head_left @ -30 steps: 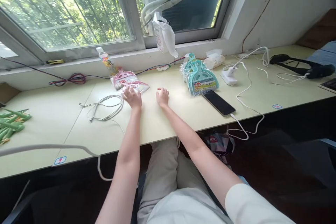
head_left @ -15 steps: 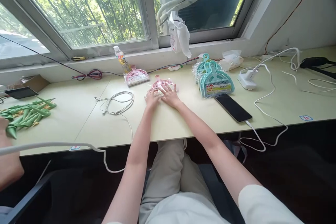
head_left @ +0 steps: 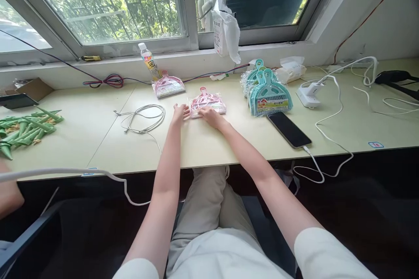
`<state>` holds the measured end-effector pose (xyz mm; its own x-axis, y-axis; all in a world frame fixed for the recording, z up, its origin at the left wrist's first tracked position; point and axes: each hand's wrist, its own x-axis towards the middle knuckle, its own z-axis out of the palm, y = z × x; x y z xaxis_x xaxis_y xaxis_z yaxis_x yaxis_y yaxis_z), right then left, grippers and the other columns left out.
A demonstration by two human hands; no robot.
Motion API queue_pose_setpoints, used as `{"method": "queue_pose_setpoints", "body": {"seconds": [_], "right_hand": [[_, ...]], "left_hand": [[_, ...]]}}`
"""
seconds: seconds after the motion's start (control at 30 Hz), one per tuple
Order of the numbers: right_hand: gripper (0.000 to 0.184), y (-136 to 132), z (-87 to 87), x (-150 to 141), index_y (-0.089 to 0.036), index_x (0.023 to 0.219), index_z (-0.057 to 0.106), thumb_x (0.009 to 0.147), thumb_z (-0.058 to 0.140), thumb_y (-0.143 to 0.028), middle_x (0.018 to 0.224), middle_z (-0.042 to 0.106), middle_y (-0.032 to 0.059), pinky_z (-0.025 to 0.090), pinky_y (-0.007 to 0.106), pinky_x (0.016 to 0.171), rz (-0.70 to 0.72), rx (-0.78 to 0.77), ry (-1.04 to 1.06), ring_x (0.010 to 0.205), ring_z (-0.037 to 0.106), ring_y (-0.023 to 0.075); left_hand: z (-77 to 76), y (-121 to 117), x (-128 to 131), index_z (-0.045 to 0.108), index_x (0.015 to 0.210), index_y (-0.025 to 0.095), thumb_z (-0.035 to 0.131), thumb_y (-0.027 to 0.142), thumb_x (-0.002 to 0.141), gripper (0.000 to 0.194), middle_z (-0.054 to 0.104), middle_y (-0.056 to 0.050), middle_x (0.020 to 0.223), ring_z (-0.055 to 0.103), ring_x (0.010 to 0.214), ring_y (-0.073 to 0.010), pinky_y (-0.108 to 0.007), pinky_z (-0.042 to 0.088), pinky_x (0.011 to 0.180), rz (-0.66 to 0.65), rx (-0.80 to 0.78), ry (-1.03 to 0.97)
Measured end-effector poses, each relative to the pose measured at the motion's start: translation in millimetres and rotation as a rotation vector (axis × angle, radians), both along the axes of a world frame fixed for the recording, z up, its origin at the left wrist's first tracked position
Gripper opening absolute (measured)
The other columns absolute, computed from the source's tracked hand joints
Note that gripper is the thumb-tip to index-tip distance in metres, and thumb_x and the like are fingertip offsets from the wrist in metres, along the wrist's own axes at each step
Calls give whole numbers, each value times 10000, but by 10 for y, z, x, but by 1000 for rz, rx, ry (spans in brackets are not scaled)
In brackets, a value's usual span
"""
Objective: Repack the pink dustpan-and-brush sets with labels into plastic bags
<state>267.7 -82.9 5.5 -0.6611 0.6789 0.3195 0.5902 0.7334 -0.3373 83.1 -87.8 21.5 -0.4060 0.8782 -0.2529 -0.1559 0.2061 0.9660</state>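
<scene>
A pink mini dustpan and brush set [head_left: 203, 98] in clear wrapping lies flat on the table in front of me, its handle pointing toward the window. My right hand [head_left: 212, 117] grips its near edge, with the fingers partly hidden against the wrapping. Just left of the set, my left hand [head_left: 180, 113] is open with its fingers apart. Another wrapped pink dustpan set [head_left: 169, 85] rests farther back on the left. Several turquoise dustpan sets [head_left: 271, 96] stand piled together on the right.
Near the turquoise sets lie a phone [head_left: 290, 129] on a charging cable and a white power adapter [head_left: 308, 96]. A coiled grey cable [head_left: 145, 120] is on the left, beyond it green folded pieces [head_left: 29, 128]. A bottle [head_left: 149, 62] stands by the sill. Another person's arm [head_left: 9, 194] shows at far left.
Both hands lay flat over the pink set before. Now the left hand has moved off to its left side and the right hand has drawn down to its near edge, uncovering the set.
</scene>
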Motion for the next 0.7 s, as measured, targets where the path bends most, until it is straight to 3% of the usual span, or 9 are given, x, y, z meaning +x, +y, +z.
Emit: {"method": "queue_pose_setpoints", "body": {"seconds": [0.07, 0.17, 0.27, 0.37, 0.47, 0.7], "right_hand": [[416, -26, 24, -3, -127, 1162, 692, 952, 362, 12, 1180, 690, 143, 472, 343, 1037, -38, 10, 67, 1180, 617, 222], [431, -73, 59, -8, -146, 1202, 667, 965, 337, -2, 1194, 688, 120, 459, 350, 1050, -70, 27, 187, 1175, 614, 212], [394, -136, 98, -34, -161, 1218, 659, 1000, 347, -59, 1224, 677, 130, 427, 392, 1086, -12, 64, 194, 1221, 591, 229], [351, -190, 139, -59, -188, 1176, 676, 1048, 349, -163, 1239, 666, 134, 406, 406, 1104, 33, 105, 128, 1235, 572, 238], [374, -196, 155, -56, -184, 1089, 695, 1078, 331, -265, 1191, 677, 140, 405, 386, 1091, 9, 111, 85, 1199, 586, 243], [412, 24, -27, -14, -136, 1090, 693, 1079, 313, -297, 1104, 705, 160, 466, 342, 947, -271, 8, 307, 1053, 648, 250]], "left_hand": [[24, -34, -12, 327, 1527, 148, 575, 322, 910, 686, 717, -158, 1065, 728, 891, -210, -341, 592, 858, -90, -32, -126], [51, -95, 46, 523, 1388, 79, 463, 487, 970, 588, 738, -184, 1012, 738, 908, -265, -373, 604, 845, -362, -17, -262], [40, -133, 93, 629, 1263, 71, 451, 429, 986, 486, 748, -159, 1051, 733, 934, -250, -376, 604, 885, -520, 131, -396], [-10, -135, 63, 638, 1217, 51, 508, 192, 930, 346, 750, -122, 990, 720, 894, -189, -321, 595, 915, -449, 202, -489], [-53, -120, 20, 625, 1217, 42, 517, 25, 808, 423, 742, -94, 926, 706, 849, -166, -302, 591, 922, -306, 202, -513], [-91, -148, 64, 574, 1265, 122, 573, -37, 671, 615, 725, -71, 1070, 698, 895, -148, -272, 578, 869, -185, 284, -474]]}}
